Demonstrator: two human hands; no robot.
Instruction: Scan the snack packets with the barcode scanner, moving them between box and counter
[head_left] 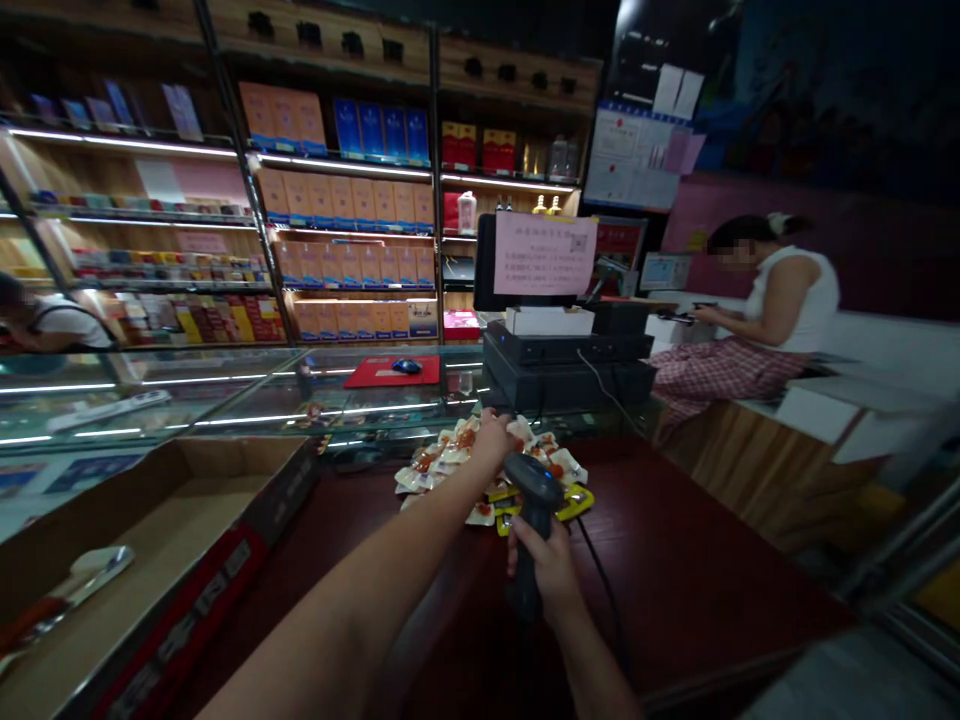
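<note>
My right hand (553,568) is wrapped round the handle of a dark grey barcode scanner (534,482), its head up and a small blue light on top. A black cable hangs behind it. My left hand (493,436) reaches forward over a heap of small clear-and-white snack packets (442,462) with reddish-orange food inside. Its fingers are at the far side of the heap, small and partly hidden, so their grip cannot be made out. Yellow packets (576,502) stick out at the heap's near right, partly behind the scanner.
An open cardboard box (225,500) with a few packets stands left on the dark red counter (675,560). Beyond are a glass display case, a mouse (406,366) on a red mat, and a till with monitor (487,262). A person (787,290) sits right; another is far left.
</note>
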